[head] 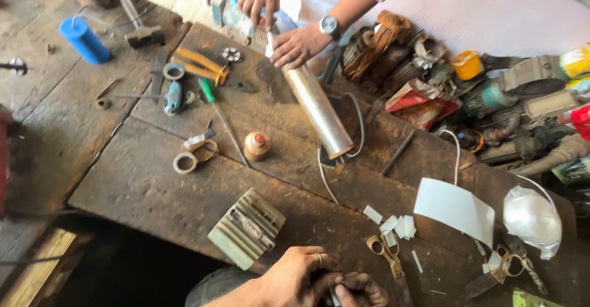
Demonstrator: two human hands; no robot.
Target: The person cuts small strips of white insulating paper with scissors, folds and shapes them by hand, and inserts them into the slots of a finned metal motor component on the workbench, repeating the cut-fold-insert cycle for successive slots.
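Both hands meet low at the bench edge: left hand [295, 277] curls around a small dark part [334, 296], right hand [362, 290] pinches it. Orange cup [466, 65] sits among motor parts; contents unclear.

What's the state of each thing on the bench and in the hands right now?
Left hand: closed around a small part, grip shut.
Right hand: pinching the same small part, mostly out of view.
Gold scissors: blades closed, lying flat.
Metal cylinder: lying on its side, a co-worker's hand at its far end.
White sheet: curled, partly cut.
Blue tube: upright.
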